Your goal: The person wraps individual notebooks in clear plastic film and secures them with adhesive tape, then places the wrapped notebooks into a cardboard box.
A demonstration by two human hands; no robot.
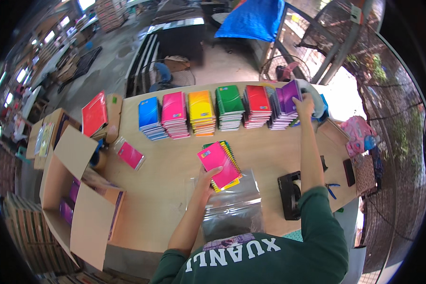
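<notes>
My left hand (208,179) grips a small fan of spiral notebooks over the middle of the table. A pink notebook (221,163) lies on top, with yellow and green ones showing beneath it. Farther right, my right arm reaches out, and my right hand (306,105) has its fingers on a purple notebook (287,97), tilted up at the top of the purple stack. To its left runs a row of stacks: red (257,99), green (230,100), yellow (201,105), pink (174,106) and blue (151,111) notebooks. Clear plastic bags (233,208) lie under and near my left hand.
A black tape dispenser (289,195), blue-handled pliers (332,190) and a dark phone (349,172) are at the right. On the left stand an open cardboard box (94,208) with purple items inside, a bagged pink notebook (130,155) and a red packet (95,114).
</notes>
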